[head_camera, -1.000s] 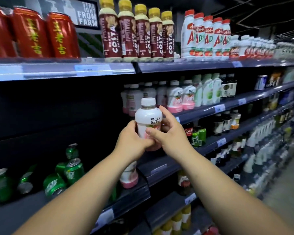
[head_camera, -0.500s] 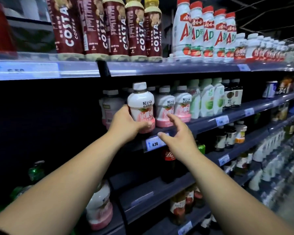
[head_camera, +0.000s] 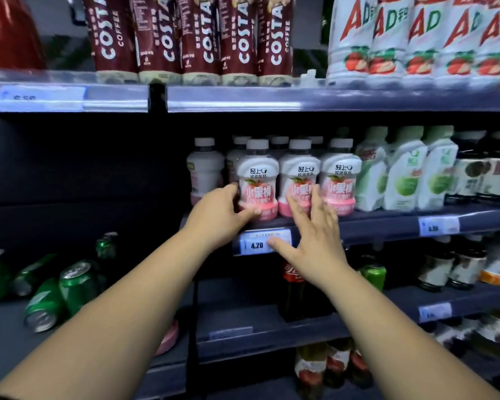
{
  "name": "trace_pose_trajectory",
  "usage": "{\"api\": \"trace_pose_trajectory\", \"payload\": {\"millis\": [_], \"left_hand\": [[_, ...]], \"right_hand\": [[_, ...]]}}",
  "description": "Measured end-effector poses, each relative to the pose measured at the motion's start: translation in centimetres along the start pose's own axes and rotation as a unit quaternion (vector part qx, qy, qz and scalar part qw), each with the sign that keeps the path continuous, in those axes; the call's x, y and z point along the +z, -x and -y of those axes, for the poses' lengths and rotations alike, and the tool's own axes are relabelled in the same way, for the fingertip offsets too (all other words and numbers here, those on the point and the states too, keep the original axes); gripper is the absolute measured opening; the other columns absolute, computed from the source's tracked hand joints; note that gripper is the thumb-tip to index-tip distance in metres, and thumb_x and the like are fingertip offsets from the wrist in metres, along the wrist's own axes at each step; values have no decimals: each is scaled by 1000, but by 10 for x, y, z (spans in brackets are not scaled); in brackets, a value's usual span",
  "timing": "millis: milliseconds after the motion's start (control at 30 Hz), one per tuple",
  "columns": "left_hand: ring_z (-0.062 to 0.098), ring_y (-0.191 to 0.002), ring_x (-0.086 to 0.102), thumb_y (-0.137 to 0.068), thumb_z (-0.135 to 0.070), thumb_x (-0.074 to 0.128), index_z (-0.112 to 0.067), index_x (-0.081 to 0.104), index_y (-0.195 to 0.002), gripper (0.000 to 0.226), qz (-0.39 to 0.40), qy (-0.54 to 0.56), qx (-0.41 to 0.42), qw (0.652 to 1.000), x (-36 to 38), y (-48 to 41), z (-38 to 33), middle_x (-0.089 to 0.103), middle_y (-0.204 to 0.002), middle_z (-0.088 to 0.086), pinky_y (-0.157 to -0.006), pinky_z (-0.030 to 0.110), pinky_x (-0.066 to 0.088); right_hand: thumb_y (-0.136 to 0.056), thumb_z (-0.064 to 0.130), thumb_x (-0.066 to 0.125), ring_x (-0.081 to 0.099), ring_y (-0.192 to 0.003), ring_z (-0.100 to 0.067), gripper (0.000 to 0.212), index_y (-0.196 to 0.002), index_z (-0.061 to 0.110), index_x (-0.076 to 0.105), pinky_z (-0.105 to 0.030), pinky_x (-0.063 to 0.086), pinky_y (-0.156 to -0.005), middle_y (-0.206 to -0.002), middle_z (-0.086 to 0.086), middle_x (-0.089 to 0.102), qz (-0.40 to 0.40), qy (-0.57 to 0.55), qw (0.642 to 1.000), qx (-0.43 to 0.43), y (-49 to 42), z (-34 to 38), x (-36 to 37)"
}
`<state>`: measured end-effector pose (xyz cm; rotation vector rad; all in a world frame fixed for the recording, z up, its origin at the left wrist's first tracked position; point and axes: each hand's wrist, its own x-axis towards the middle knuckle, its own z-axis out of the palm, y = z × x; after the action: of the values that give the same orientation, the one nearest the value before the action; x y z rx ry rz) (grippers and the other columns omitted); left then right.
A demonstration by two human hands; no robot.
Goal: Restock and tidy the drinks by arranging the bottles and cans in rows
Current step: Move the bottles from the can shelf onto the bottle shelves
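Observation:
A white and pink drink bottle (head_camera: 257, 180) stands at the front left of a row on the middle shelf (head_camera: 387, 223). My left hand (head_camera: 220, 212) wraps around its lower left side, thumb across its pink base. Two matching bottles (head_camera: 299, 180) (head_camera: 339, 180) stand to its right, with more behind them. My right hand (head_camera: 315, 232) is spread flat, fingers resting against the foot of the second bottle and thumb over the 4.20 price tag (head_camera: 264, 242).
Green and white cartons (head_camera: 404, 171) and dark bottles (head_camera: 485, 171) continue the row to the right. Costa coffee bottles (head_camera: 202, 39) and AD bottles (head_camera: 416, 39) fill the top shelf. Green cans (head_camera: 75, 284) lie tumbled on the lower left shelf. A cola bottle (head_camera: 293, 290) stands below.
The bottle held in both hands went up and onto the middle shelf at the row's left end. My right hand let go and now lies flat against the neighbouring bottle.

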<state>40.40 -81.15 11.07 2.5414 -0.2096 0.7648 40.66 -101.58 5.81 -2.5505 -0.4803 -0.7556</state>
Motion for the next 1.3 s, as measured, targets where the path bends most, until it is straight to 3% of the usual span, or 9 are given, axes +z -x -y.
{"api": "trace_pose_trajectory", "payload": {"millis": [100, 167, 267, 367, 567, 767, 933, 1200, 1300], "left_hand": [[23, -105, 63, -83, -55, 65, -25, 61, -123, 50, -39, -69, 2, 997, -17, 23, 19, 68, -112, 0, -89, 37, 51], [25, -106, 62, -83, -52, 67, -25, 60, -125, 51, -76, -93, -7, 993, -33, 50, 42, 67, -113, 2, -92, 39, 50], [25, -106, 61, -80, -45, 71, -23, 61, -125, 50, -87, -111, -60, 988, -51, 102, 78, 66, -113, 3, -93, 42, 50], [25, -106, 61, -75, -42, 69, -22, 62, -123, 53, -65, -129, -91, 985, -58, 147, 110, 66, -112, 3, -91, 40, 50], [30, -116, 52, -66, -44, 75, -25, 55, -132, 72, 16, -192, -127, 973, -47, 201, 174, 55, -126, 4, -98, 41, 47], [25, -129, 44, -76, -34, 76, -32, 37, -140, 74, 48, -105, -122, 986, -36, 215, 208, 29, -149, -1, -99, 41, 48], [24, -116, 53, -75, -38, 78, -27, 44, -135, 70, 64, -83, -88, 991, -41, 209, 218, 38, -138, -2, -92, 37, 50], [6, -108, 60, -64, -47, 77, -35, 45, -129, 74, 16, 124, -37, 991, -82, 162, 179, 61, -120, -14, -89, 35, 53], [-9, -95, 60, -64, -37, 82, -34, 45, -124, 70, -39, 173, -34, 984, -91, 145, 153, 63, -108, -18, -79, 17, 51]], "right_hand": [[-83, 58, 65, 2, -151, -24, 86, -155, 36, 24, -40, -1, -122, -166, -4, 4, -56, -51, 997, 10, 5, 3, 4], [-80, 49, 67, 30, -135, -28, 69, -142, 23, 49, -46, 22, -115, -145, -11, 42, -145, -92, 985, -25, 16, 15, 14], [-77, 40, 64, 54, -105, -28, 51, -119, 12, 64, -34, 37, -98, -112, -6, 61, -156, -166, 964, -140, 38, 49, 45], [-79, 40, 64, 59, -104, -24, 49, -121, 16, 61, -37, 48, -95, -113, 0, 62, -15, -226, 960, -164, 60, 87, 88], [-70, 36, 82, 52, -120, -12, 87, -142, 35, 33, -26, 43, -96, -135, 8, 50, 221, -325, 920, -12, 87, 147, 161], [-78, 20, 76, 53, -109, -15, 95, -152, 32, 17, -26, 40, -87, -139, 3, 50, 178, -342, 917, 108, 87, 179, 193], [-68, 39, 77, 62, -99, -23, 85, -135, 47, 24, -42, 53, -86, -124, 5, 60, 163, -304, 928, 138, 82, 189, 189], [-64, 50, 78, 64, -102, -20, 87, -136, 46, 30, -41, 54, -85, -118, 6, 65, 33, -309, 948, 65, 35, 229, 117], [-64, 60, 76, 63, -108, -16, 87, -137, 47, 31, -41, 53, -89, -121, 11, 65, -5, -325, 945, 35, 18, 239, 87]]}}
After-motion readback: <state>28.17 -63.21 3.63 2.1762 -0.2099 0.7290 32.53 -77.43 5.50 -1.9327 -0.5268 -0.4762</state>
